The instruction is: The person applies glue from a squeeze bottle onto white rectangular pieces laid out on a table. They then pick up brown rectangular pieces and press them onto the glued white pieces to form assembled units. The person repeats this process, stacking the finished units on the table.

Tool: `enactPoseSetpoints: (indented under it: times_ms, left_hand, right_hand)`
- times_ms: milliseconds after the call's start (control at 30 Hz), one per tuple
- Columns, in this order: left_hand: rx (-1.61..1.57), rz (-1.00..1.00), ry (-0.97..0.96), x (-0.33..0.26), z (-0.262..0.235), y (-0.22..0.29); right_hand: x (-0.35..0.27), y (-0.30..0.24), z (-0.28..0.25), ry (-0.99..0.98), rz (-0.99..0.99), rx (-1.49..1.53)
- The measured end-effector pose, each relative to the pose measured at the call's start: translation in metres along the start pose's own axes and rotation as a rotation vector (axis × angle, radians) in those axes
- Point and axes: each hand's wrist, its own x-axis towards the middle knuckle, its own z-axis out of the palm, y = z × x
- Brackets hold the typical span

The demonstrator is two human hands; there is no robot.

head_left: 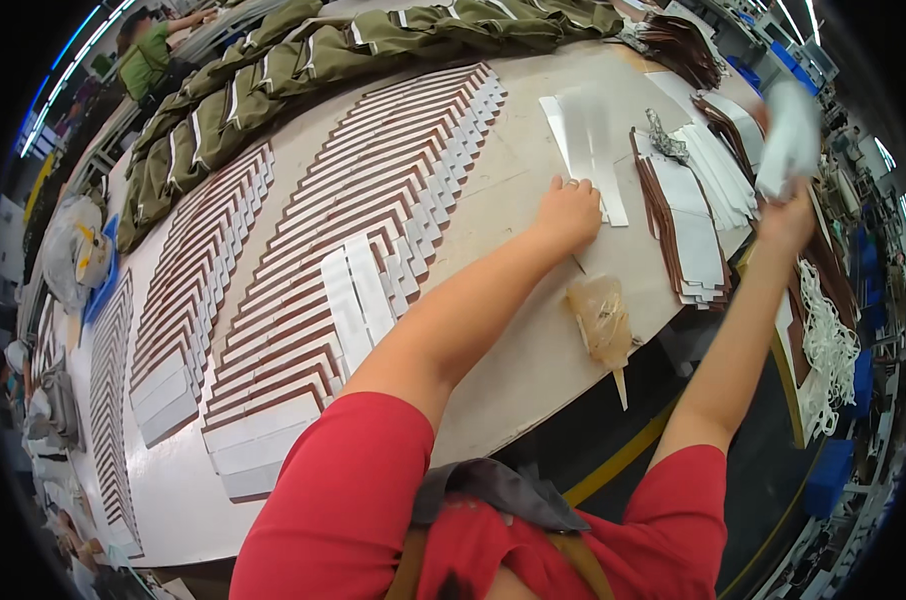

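Observation:
My left hand (571, 215) is at the near end of a white strip (591, 135), fingers curled against it on the table; the strip's far part is blurred. Another white strip (555, 125) lies partly under it. In my right hand (788, 220), raised at the right beyond the table's edge, is a white piece (788, 140) smeared by motion; its kind is unclear. Near my left forearm lies a yellowish translucent squeeze bottle (601, 318), its pointed nozzle over the table edge. Two white strips (358, 290) rest across the layered rows beside my left elbow.
Long overlapping rows of white, brown-edged pieces (363, 190) cover the table's left. Olive green fabric (303, 75) lies along the far edge. Stacked brown-and-white pieces (688, 225), a crumpled silvery lump (666, 138) and white cord (826, 340) are at the right. Someone in green (151, 60) is far left.

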Motion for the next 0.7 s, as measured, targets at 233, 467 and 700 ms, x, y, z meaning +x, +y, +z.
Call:
enactPoseSetpoints:
  times_ms: [233,467,700]
  left_hand:
    - [-0.780,-0.035,0.355,-0.049,-0.042,-0.009]
    - [-1.273,-0.264,0.275,-0.231,-0.107,0.011]
    - [-1.589,-0.544,0.130,-0.285,-0.119,0.006]
  right_hand:
    - [-0.141,-0.074,0.046,-0.139,-0.384,-0.528]
    - [-0.314,-0.004,0.077,-0.671,-0.479,-0.887]
    - [-0.393,0.021,0.091,-0.836,0.393,-0.422]
